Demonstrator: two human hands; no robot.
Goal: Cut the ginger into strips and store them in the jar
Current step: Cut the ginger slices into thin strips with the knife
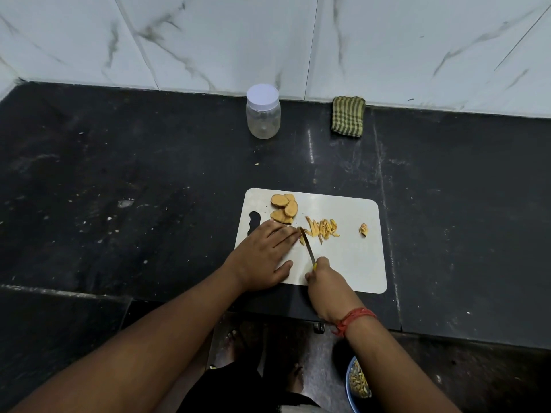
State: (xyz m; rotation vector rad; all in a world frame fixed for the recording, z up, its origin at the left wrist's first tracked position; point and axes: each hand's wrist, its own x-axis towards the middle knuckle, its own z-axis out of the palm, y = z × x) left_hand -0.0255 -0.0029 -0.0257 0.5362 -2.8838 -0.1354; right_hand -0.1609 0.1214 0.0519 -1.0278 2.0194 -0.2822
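Several flat, tan-skinned ginger slices point(283, 208) lie overlapped at about ten o'clock on the pale rectangular plastic cutting board point(354, 263), kept back from the blade so they can be fed in one at a time. At the board's centre sits a loose heap of thin yellow ginger strips point(323, 229), pushed toward three o'clock of the cut line, which leaves the working spot free. A small knobbly ginger offcut point(363, 229) lies apart, further toward three o'clock.

The left hand point(264, 256) rests flat, fingers straight, pressing down whatever slice is being cut; that piece is mostly hidden beneath the fingertips. The right hand point(323, 281) is curled round the yellow handle of a slim steel knife point(307, 244), its blade running just beside the left fingertips, seemingly so each strip comes off thin.

At twelve o'clock, well apart on the black stone counter point(119, 174), stands the clear plastic jar with a white screw lid point(263, 111), lid on and apparently empty. A folded green striped cloth point(348, 116) lies at one o'clock against the marbled wall.
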